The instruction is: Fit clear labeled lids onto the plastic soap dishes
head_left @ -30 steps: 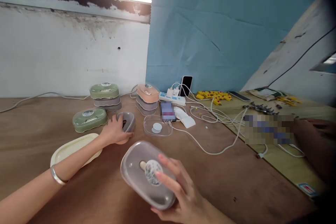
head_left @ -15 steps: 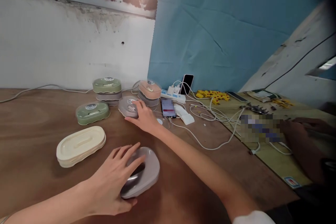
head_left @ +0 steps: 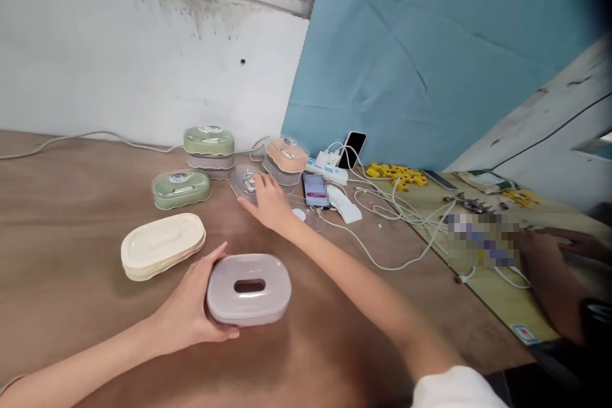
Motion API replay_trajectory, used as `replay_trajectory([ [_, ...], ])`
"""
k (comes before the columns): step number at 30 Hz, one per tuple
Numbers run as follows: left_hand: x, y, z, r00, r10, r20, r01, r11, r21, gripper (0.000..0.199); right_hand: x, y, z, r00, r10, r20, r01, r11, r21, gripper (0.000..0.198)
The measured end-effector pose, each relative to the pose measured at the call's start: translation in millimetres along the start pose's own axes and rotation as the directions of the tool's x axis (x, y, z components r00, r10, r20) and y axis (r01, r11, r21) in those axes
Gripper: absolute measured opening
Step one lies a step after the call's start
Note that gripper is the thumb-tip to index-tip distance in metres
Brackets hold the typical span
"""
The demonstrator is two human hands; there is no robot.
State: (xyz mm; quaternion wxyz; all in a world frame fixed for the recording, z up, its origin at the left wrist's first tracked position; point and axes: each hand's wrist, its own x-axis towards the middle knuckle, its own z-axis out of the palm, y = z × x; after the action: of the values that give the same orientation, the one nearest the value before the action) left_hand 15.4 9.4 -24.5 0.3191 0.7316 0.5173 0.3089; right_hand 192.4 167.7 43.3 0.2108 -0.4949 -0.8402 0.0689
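Note:
My left hand (head_left: 191,306) is closed around the left end of a lilac oval plastic box (head_left: 275,287). A dark oblong slot shows in the box's upper face, which is turned toward me. Farther off, my right hand (head_left: 272,204) rests against a clear plastic cover (head_left: 241,185) with a round printed label; its thumb and fingers are apart. The fingertips partly cover the label. Beside my left hand lies a small stack of cream oval lids (head_left: 162,239). A green box under a clear cover (head_left: 182,191) sits behind them.
Against the wall stand a green-and-lilac stack (head_left: 209,143) and a peach-topped stack (head_left: 287,156) of boxes. A power strip (head_left: 329,170), phones (head_left: 351,150), white cables (head_left: 406,261) and yellow pieces (head_left: 396,175) lie rightward. A co-worker's hand (head_left: 540,248) is at the far right.
My left hand has turned the lilac box so its slot faces me more squarely. My right hand stays by the clear cover. The whole view has shifted slightly.

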Motion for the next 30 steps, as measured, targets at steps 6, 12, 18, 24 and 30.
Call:
replay_trajectory([
  [6, 2.0, -3.4, -3.6, 0.999, 0.015, 0.033, -0.016, 0.999, 0.034, 0.115, -85.8, 9.5, -46.8, 0.850, -0.344, 0.399, 0.061, 0.817, 0.573, 0.079],
  [12, 2.4, -4.3, -4.0, 1.000, -0.015, 0.003, 0.015, 1.000, -0.020, 0.104, -127.8, 15.5, -26.0, 0.843, -0.330, 0.425, 0.083, 0.860, 0.504, 0.094],
  [18, 6.0, -10.8, -8.0, 1.000, -0.012, 0.028, 0.013, 0.999, -0.034, 0.110, -131.5, 20.1, -0.7, 0.920, -0.268, 0.285, 0.043, 0.794, 0.606, 0.075],
  [24, 5.6, -11.2, -9.6, 0.998, -0.012, 0.060, 0.019, 0.993, -0.115, 0.114, -132.4, 21.1, -1.8, 0.944, -0.110, 0.310, -0.199, 0.561, 0.804, 0.069],
  [30, 2.4, -9.2, -8.6, 0.992, 0.104, 0.069, -0.091, 0.981, -0.174, 0.118, -129.9, 20.0, 3.4, 0.950, 0.065, 0.305, -0.309, 0.308, 0.900, 0.059],
])
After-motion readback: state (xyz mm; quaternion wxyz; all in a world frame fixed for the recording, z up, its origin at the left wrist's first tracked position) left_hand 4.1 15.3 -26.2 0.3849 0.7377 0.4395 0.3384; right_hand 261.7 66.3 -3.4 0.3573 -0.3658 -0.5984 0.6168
